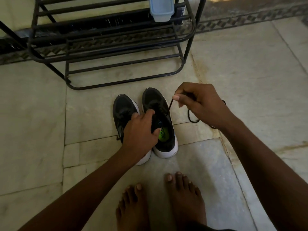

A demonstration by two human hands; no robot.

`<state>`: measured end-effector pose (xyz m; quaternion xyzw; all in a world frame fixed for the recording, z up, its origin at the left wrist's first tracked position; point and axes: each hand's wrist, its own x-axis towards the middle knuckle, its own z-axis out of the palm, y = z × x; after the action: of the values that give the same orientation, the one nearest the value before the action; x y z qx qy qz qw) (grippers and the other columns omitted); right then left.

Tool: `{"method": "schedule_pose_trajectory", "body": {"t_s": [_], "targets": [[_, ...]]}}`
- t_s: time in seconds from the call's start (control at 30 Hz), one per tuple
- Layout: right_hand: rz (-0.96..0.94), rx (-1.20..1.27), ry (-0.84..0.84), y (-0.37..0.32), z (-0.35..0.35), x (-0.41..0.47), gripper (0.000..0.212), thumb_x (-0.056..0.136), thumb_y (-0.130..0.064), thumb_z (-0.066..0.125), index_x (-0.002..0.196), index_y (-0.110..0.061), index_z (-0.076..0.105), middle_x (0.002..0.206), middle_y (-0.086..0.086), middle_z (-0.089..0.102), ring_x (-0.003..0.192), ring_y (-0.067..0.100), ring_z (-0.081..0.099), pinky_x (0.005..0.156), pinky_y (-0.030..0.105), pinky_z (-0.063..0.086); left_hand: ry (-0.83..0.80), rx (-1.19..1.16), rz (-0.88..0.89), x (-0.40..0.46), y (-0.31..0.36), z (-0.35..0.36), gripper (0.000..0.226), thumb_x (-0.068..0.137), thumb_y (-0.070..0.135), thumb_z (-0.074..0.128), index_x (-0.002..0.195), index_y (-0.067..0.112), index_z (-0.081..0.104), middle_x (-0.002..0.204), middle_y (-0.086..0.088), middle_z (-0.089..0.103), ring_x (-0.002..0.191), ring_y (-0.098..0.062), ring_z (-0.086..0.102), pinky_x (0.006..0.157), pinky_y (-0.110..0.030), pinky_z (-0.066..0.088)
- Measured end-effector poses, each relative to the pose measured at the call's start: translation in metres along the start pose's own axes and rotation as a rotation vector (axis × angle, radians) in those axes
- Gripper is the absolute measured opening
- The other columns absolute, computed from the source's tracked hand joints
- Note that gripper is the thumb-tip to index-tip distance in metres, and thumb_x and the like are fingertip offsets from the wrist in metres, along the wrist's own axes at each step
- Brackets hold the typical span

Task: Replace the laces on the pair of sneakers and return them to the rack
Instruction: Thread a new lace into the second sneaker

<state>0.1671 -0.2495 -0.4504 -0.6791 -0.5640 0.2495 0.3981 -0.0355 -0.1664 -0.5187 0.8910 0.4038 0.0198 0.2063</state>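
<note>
Floor [250, 80]: hands, left [141, 130] gripping sneaker [165, 130], right [200, 102] apparently pinching lace [169, 108].

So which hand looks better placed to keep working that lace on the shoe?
The right hand: it already pinches the black lace running up from the right sneaker. The left hand grips that sneaker's tongue, steadying it.
</note>
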Motion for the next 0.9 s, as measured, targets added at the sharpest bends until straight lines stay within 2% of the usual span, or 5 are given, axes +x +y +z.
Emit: {"method": "schedule_pose_trajectory", "body": {"t_s": [0.2, 0.43, 0.53, 0.6, 0.9], "targets": [[-0.040, -0.091, -0.028, -0.007, 0.003, -0.001, 0.017, 0.101, -0.018, 0.062, 0.109, -0.012, 0.076, 0.076, -0.003, 0.071, 0.070, 0.012, 0.067, 0.067, 0.024, 0.053, -0.095, -0.267, -0.079, 0.000, 0.000, -0.021, 0.041, 0.088, 0.023, 0.080, 0.124, 0.023, 0.061, 0.086, 0.008, 0.066, 0.078, -0.002, 0.060, 0.070, -0.015, 0.044], [0.067, 0.388, -0.053, -0.024, -0.007, -0.004, 0.018, 0.101, -0.001, 0.056, 0.105, 0.000, 0.074, 0.077, 0.014, 0.072, 0.066, 0.025, 0.066, 0.063, 0.032, 0.054, 0.031, -0.586, 0.069, 0.006, 0.011, -0.083, 0.003, 0.090, 0.021, 0.078, 0.093, 0.020, 0.079, 0.072, 0.009, 0.071, 0.059, 0.002, 0.060, 0.056, -0.010, 0.043], [0.109, 0.585, -0.077, -0.029, -0.013, -0.004, 0.032, 0.102, 0.006, 0.039, 0.107, 0.010, 0.069, 0.090, 0.026, 0.073, 0.076, 0.041, 0.068, 0.072, 0.044, 0.054, -0.014, -0.806, 0.155, 0.010, 0.014, -0.107, 0.007, 0.092, 0.013, 0.075, 0.097, 0.011, 0.079, 0.080, -0.002, 0.077, 0.071, -0.010, 0.071, 0.069, -0.024, 0.058], [0.130, 0.654, -0.119, -0.030, -0.018, -0.005, 0.039, 0.094, 0.013, 0.032, 0.110, 0.013, 0.067, 0.097, 0.030, 0.073, 0.084, 0.048, 0.070, 0.078, 0.048, 0.055, -0.049, -0.903, 0.193, 0.011, 0.015, -0.118, 0.012, 0.097, 0.010, 0.067, 0.103, 0.005, 0.077, 0.082, -0.006, 0.077, 0.072, -0.008, 0.071, 0.070, -0.018, 0.055], [0.186, 0.504, -0.144, -0.039, -0.032, -0.003, 0.030, 0.094, 0.020, 0.049, 0.112, 0.007, 0.069, 0.099, 0.018, 0.077, 0.093, 0.034, 0.076, 0.083, 0.038, 0.062, -0.194, -0.911, 0.271, 0.014, 0.009, -0.134, 0.034, 0.104, -0.006, 0.046, 0.124, 0.008, 0.069, 0.105, -0.007, 0.077, 0.053, -0.011, 0.045, 0.054, -0.021, 0.038]]}}
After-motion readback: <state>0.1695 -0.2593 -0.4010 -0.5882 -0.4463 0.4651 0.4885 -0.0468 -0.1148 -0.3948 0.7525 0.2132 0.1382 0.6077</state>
